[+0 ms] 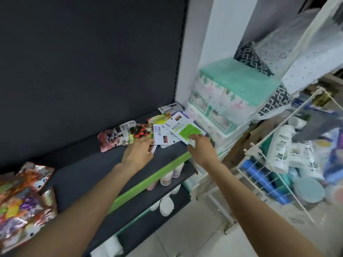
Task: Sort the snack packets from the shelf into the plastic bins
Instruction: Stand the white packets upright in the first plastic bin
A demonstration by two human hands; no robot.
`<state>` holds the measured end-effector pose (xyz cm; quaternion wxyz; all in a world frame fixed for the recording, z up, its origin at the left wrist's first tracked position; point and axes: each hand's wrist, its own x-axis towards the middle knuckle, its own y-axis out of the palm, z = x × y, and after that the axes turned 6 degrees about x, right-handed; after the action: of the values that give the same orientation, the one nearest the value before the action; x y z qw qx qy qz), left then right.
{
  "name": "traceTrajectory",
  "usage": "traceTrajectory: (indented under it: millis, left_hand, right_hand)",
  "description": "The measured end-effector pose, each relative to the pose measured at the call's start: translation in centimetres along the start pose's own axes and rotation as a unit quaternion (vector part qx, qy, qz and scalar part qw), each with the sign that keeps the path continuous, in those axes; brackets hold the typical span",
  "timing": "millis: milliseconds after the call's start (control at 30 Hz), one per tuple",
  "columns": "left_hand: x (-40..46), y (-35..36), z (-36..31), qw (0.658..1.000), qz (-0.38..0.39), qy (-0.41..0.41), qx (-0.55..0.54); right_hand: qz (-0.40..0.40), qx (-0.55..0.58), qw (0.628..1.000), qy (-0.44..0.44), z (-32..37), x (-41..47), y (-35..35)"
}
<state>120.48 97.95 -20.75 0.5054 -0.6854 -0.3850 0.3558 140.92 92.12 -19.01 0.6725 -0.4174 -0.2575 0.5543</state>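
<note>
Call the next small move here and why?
Probably lift the green-and-white packet off the pile. The right hand already has its fingers on that packet's near corner, and it lies on top of the other packets at the shelf's right end. The left hand rests on the neighbouring packets, steadying them. No bin is visible yet.

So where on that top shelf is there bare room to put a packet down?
The dark shelf is bare between the foil packets at the left and the left hand, out to the green edge. It is crowded at the right end, where both hands, the right hand included, are on the packet pile.
</note>
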Motion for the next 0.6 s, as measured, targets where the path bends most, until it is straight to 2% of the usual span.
traceTrajectory:
  millis: [133,367,600]
  left_hand:
    - [3.4,1.9,1.1,0.998,0.056,0.018,-0.003]
    - [6.5,3.3,4.4,0.987,0.131,0.025,0.087]
    - [4.9,2.6,4.8,0.984,0.072,-0.041,0.158]
  right_hand:
    - [0.049,0.002,0.999,-0.016,-1.4,3.7,1.9]
    - [0.097,-0.061,0.993,0.004,-3.0,8.2,4.4]
    - [0.062,-0.105,0.991,-0.047,-1.1,9.0,4.8]
